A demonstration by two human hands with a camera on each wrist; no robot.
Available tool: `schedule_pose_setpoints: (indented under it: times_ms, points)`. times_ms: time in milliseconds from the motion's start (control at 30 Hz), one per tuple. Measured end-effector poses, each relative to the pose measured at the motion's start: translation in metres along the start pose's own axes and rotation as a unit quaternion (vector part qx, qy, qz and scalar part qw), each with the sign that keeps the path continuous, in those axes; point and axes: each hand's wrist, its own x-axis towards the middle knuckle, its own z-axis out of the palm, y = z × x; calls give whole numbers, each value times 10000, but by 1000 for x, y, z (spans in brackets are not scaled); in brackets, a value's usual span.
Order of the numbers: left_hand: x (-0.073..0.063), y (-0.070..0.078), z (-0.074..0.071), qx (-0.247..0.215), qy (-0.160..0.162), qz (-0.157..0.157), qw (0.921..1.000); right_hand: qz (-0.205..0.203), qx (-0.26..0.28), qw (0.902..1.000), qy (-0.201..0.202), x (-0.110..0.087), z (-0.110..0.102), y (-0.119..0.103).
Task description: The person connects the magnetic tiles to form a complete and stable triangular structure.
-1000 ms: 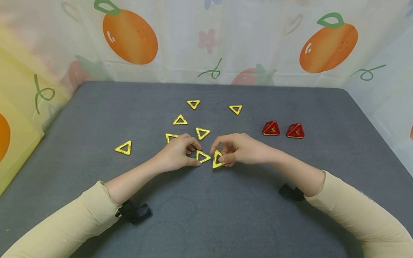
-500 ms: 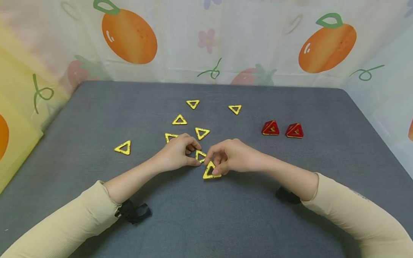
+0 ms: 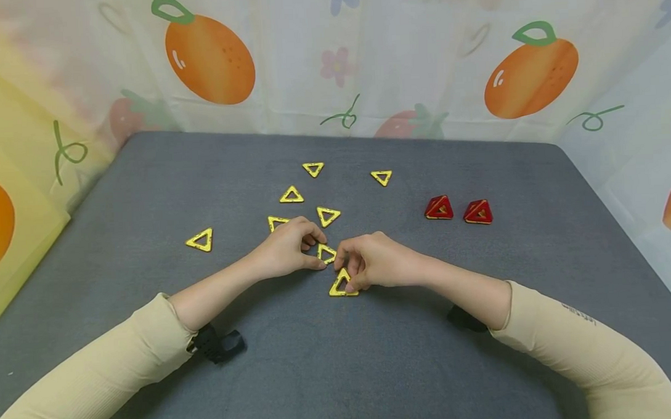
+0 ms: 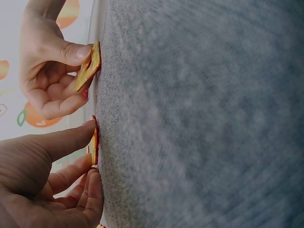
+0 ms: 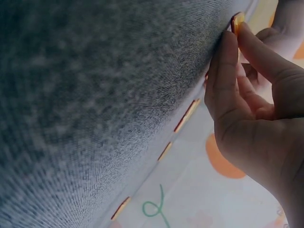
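My left hand (image 3: 286, 251) pinches a yellow triangular tile (image 3: 328, 250) with a hollow centre, between thumb and fingers at the table surface. Just to its right, my right hand (image 3: 387, 260) grips a second yellow tile (image 3: 338, 293) by its right side. That tile lies nearer to me, one corner pointing away, close to the first but apart from it. In the left wrist view, the tile in my right hand (image 4: 52, 66) appears tilted, while the other lies low at the table. The right wrist view shows the thumb and fingers on the tile (image 5: 239, 20), its underside red.
Beyond my hands lie several loose yellow tiles, among them a near one (image 3: 328, 209), one at the far right (image 3: 382, 173) and one at the left (image 3: 209, 240). Two red pyramids (image 3: 438, 208) stand on the right of the grey table (image 3: 319, 364). A printed curtain hangs behind.
My right hand has moved left and towards me, turning its tile so that a corner points away. It has lowered slightly since half a second ago. The left hand has stayed nearly still.
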Motion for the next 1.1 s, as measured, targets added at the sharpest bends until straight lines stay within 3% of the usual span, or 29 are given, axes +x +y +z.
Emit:
schedule_pose_setpoints:
  times_ms: [733,1100]
  points:
    - [1,3,-1,41,31,-52,10000,21,-175,9998,-41,-3,-2,1]
    - [1,6,-4,-545,15,-149,9984,-68,-216,9997,29,-3,-1,2]
